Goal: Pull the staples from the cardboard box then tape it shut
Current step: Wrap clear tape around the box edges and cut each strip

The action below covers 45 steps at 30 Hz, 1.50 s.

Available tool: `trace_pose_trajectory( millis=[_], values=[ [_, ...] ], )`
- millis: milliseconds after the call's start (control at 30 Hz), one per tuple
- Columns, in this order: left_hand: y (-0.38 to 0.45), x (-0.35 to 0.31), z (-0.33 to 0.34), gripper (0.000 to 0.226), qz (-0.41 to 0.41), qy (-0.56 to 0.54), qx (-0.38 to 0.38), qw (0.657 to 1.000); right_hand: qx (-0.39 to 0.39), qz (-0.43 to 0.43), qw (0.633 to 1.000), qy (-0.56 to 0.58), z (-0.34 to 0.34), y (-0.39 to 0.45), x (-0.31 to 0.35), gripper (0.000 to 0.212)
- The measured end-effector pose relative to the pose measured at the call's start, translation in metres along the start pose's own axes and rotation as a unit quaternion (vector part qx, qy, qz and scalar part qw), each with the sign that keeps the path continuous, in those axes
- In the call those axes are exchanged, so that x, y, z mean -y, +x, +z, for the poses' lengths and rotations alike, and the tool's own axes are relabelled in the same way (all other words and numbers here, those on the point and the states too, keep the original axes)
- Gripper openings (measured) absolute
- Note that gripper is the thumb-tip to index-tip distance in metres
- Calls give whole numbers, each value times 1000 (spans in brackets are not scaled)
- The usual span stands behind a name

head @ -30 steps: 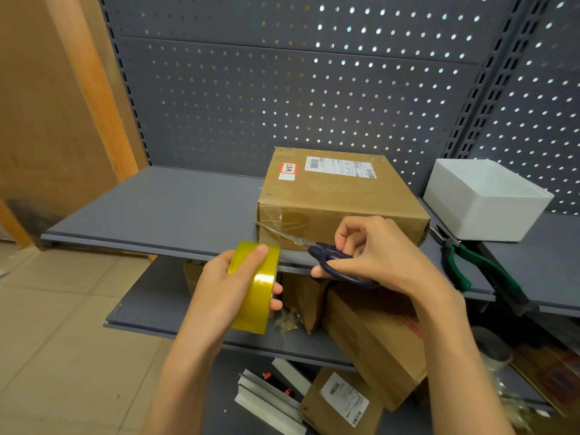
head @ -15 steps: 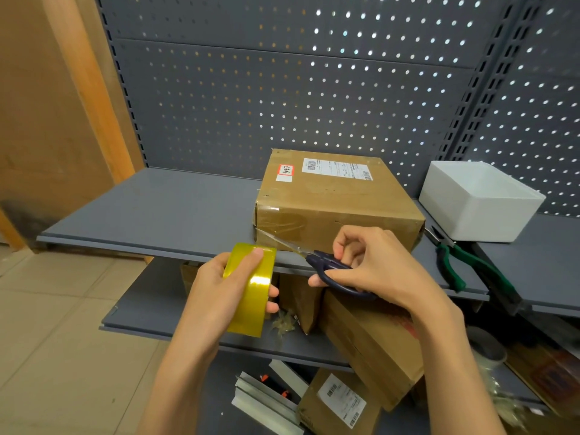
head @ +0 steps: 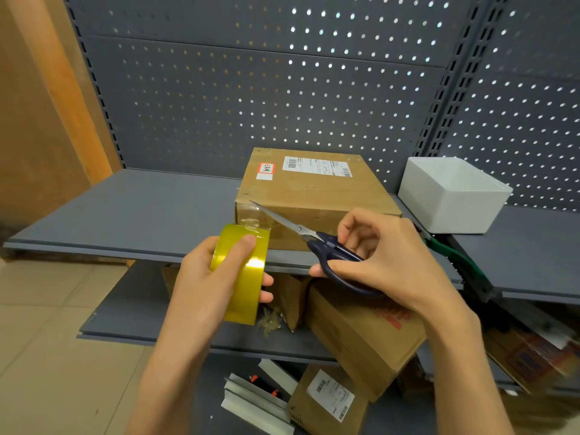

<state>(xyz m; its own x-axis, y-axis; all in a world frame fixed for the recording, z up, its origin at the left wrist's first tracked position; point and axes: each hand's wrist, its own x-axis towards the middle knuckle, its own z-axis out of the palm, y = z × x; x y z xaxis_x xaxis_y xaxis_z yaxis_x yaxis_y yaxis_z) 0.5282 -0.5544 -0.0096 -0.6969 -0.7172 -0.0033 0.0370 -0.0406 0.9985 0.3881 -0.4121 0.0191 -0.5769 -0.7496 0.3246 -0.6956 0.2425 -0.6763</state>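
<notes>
While your left hand (head: 204,287) wraps its grip round the tape roll (head: 241,271), thumb on the yellow outer face and fingers curled through the core, your right hand (head: 383,255) holds the scissors (head: 317,243) by their dark handles, fingers through the loops. The blades lie close together and point up and left, their tip at the upper left corner of the box (head: 314,199). A short clear strip (head: 255,226) runs from the roll up onto the box's near face at that corner.

The box sits shut on the upper shelf (head: 141,211), labels on its top, its near edge just behind your hands. To its right stands a white tub (head: 452,196), and green-handled pliers (head: 455,262) lie between tub and shelf edge, partly behind your right hand. Perforated grey panels (head: 282,98) back the shelf.

Your hands and the roll cover the middle of the box's near face, so you cannot tell whether any staples are there. Below, on the lower shelf, more cartons (head: 361,334) lean against each other, half hidden by your right forearm. At the bottom lie pale metal strips (head: 254,400) and another labelled carton (head: 326,400). The things at far right are blurred and hard to make out.
</notes>
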Motion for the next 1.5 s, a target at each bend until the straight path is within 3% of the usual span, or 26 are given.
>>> trace_pose_trajectory(
  millis=[367, 667, 800, 933, 1033, 1133, 1300, 1500],
  values=[
    [5, 14, 12, 14, 99, 73, -92, 988, 48, 7, 999, 0, -11, -9, 5, 50],
    [6, 16, 13, 25, 124, 116, -140, 976, 48, -3, 999, 9, -9, -9, 4, 53],
    [7, 21, 15, 50, 145, 168, -178, 959, 36, -15, 999, -4, -5, -9, 5, 54],
    [11, 19, 12, 43, 146, 200, -228, 942, 28, -11, 999, -20, -12, -14, 3, 55],
    [19, 19, -7, 41, 145, 203, -273, 929, -23, 17, 999, 15, -26, -22, -3, 55],
    [21, 18, -16, 40, 145, 178, -270, 935, -114, 39, 993, 17, -32, -23, -16, 53],
    [17, 16, -9, 15, 142, 130, -233, 953, -265, 100, 958, -36, -32, -19, -50, 27],
    [23, 22, -10, 13, 135, 96, -203, 965, -332, 194, 914, -131, -30, -23, -85, 26]
  ],
)
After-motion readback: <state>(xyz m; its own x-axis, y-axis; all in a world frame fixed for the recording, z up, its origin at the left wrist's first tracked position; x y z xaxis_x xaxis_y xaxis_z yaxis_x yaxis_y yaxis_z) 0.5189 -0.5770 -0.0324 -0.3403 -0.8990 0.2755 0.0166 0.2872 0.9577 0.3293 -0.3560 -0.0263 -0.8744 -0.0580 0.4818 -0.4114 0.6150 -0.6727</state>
